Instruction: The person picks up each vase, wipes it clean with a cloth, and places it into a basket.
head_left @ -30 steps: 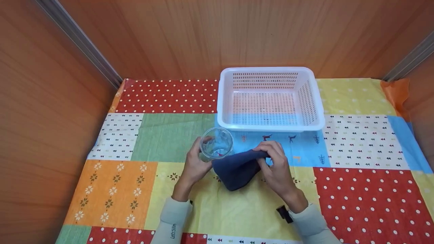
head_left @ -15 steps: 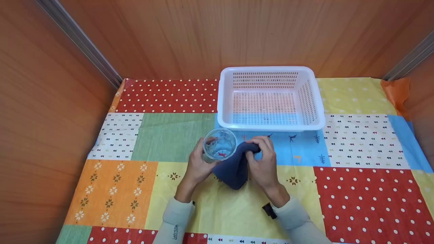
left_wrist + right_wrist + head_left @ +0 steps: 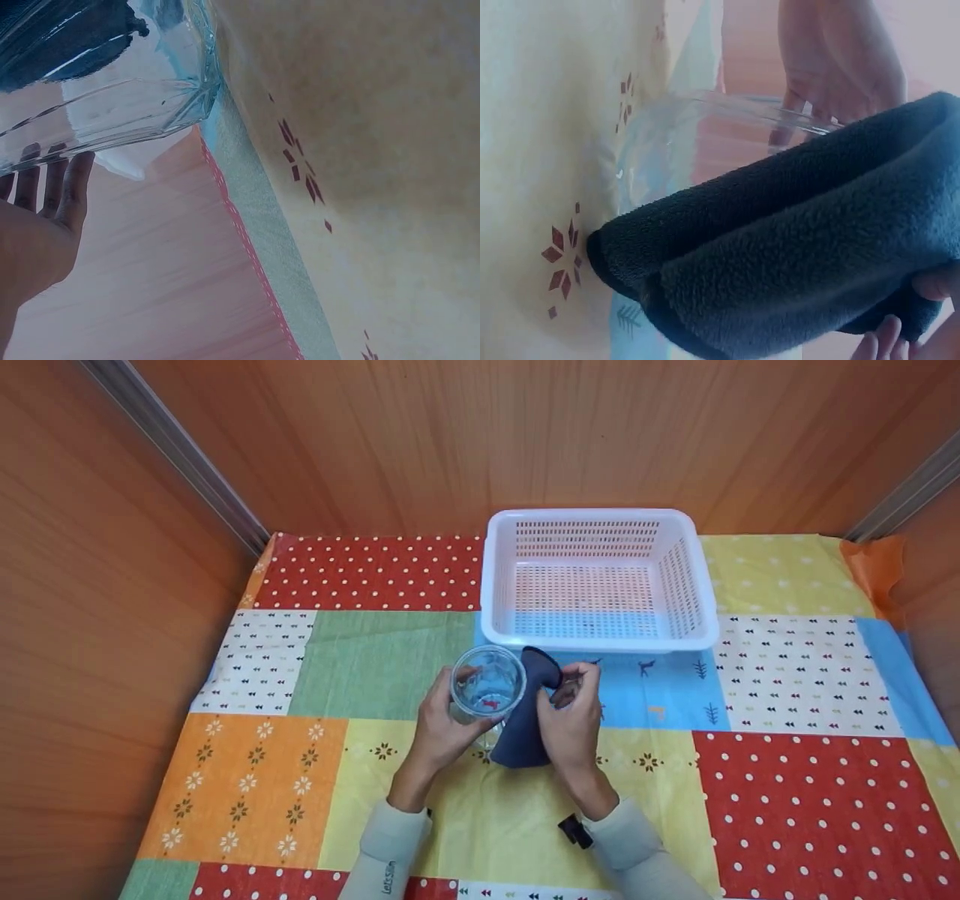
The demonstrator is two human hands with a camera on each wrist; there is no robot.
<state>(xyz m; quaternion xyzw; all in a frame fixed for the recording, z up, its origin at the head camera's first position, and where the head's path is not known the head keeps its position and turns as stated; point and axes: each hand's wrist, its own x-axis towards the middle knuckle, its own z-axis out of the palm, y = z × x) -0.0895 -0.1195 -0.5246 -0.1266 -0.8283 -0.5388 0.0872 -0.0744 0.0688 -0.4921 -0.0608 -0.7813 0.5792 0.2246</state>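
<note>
A clear, round-mouthed jar (image 3: 480, 712) is held by my left hand (image 3: 439, 727), thumb on the near side and fingers round the far left side. In the left wrist view its see-through wall (image 3: 142, 112) shows above the fingers. My right hand (image 3: 571, 735) pinches a dark grey-blue cloth (image 3: 525, 731) by its upper part. The cloth lies folded along the jar's right side and hangs below it. Its fluffy pile (image 3: 810, 240) and dark hemmed edge are plain in the right wrist view, where it hides part of the jar.
Just beyond the hands stands a white slotted plastic basket (image 3: 600, 643) with nothing in it. A patchwork-print cloth (image 3: 420, 652) covers the table. Wood-grain panels (image 3: 480, 442) rise at the back and both sides.
The right hand has moved left, bringing the cloth from in front of the jar to its right side, where it now stands more upright. The left hand and jar shifted slightly right.
</note>
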